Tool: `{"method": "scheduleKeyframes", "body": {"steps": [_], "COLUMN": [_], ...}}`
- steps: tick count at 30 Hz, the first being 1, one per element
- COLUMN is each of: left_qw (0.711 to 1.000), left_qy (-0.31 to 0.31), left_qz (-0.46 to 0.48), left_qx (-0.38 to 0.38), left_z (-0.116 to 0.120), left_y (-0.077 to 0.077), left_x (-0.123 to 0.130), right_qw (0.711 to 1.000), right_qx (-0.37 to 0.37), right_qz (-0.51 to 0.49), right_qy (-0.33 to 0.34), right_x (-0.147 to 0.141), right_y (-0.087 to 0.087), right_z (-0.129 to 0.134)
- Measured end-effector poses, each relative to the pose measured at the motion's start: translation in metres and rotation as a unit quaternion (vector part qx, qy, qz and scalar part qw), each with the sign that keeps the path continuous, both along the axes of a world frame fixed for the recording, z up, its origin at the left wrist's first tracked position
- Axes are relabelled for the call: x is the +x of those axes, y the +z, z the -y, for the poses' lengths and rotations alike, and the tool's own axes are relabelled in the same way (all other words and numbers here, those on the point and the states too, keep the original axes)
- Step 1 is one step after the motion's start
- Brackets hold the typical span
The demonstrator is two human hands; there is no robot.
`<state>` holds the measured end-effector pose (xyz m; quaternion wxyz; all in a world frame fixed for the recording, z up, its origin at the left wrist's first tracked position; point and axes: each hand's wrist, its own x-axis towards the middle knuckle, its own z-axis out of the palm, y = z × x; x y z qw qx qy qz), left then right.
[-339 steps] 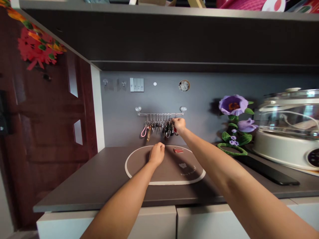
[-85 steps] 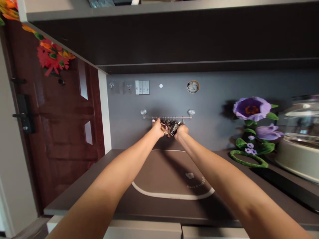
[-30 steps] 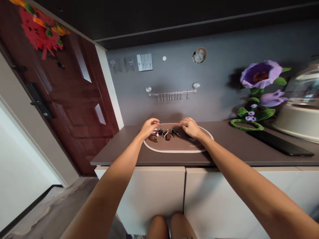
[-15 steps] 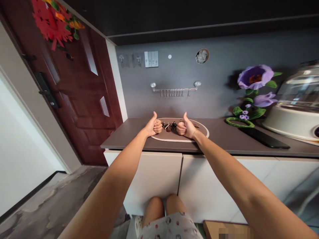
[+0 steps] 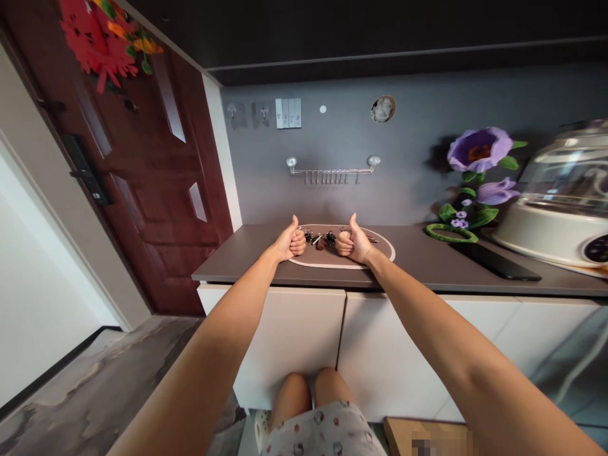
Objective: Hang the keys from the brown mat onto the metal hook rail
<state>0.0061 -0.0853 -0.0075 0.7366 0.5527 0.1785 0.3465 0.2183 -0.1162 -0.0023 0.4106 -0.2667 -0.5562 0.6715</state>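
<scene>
Both of my hands are closed with the thumbs pointing up. My left hand (image 5: pixel 291 242) is by the left end of an oval brown mat (image 5: pixel 327 261) with a pale rim, and nothing shows in its fist. My right hand (image 5: pixel 353 242) is a fist over the mat's right part, also holding nothing visible. Between the two fists lies a bunch of small dark and metallic things, which look like keys (image 5: pixel 320 240). More thin small items (image 5: pixel 373 239) show just right of my right hand, partly hidden by it.
On the counter (image 5: pixel 413 269) at the right are a black phone (image 5: pixel 496 261), purple fabric flowers (image 5: pixel 479 151) and a white appliance with a clear lid (image 5: pixel 546 225). A hook rail (image 5: pixel 332 171) hangs on the wall. At the left stands a dark red door (image 5: pixel 152 190).
The view has shifted slightly, so the flowers, phone and appliance appear a little further left. Both hands keep the same closed, thumbs-up pose.
</scene>
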Motion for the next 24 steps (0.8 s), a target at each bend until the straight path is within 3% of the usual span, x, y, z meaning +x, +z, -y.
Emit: {"method": "scheduleKeyframes", "body": {"steps": [4, 9, 13, 18, 21, 24], "left_qw": [0.998, 0.964, 0.904, 0.781, 0.730, 0.701], "left_qy": [0.028, 0.178, 0.270, 0.358, 0.364, 0.347], "left_qz": [-0.031, -0.065, -0.143, -0.267, -0.303, -0.335], "left_qx": [0.053, 0.188, 0.300, 0.437, 0.493, 0.525], "left_z": [-0.001, -0.022, -0.049, -0.075, -0.084, -0.088], "left_y": [0.015, 0.039, 0.048, 0.039, 0.029, 0.019], "left_x": [0.000, 0.003, 0.004, 0.004, 0.000, -0.006], "right_qw": [0.999, 0.984, 0.946, 0.887, 0.859, 0.826], "right_qx": [0.003, 0.086, 0.173, 0.235, 0.270, 0.315], "right_qz": [0.040, 0.059, 0.071, 0.135, 0.178, 0.247], "right_qy": [-0.024, -0.143, -0.263, -0.375, -0.397, -0.396], "right_x": [-0.007, -0.029, -0.046, -0.055, -0.057, -0.057], "right_y": [0.007, 0.024, 0.031, 0.025, 0.016, 0.009], "right_z": [-0.005, -0.021, -0.043, -0.079, -0.092, -0.092]}}
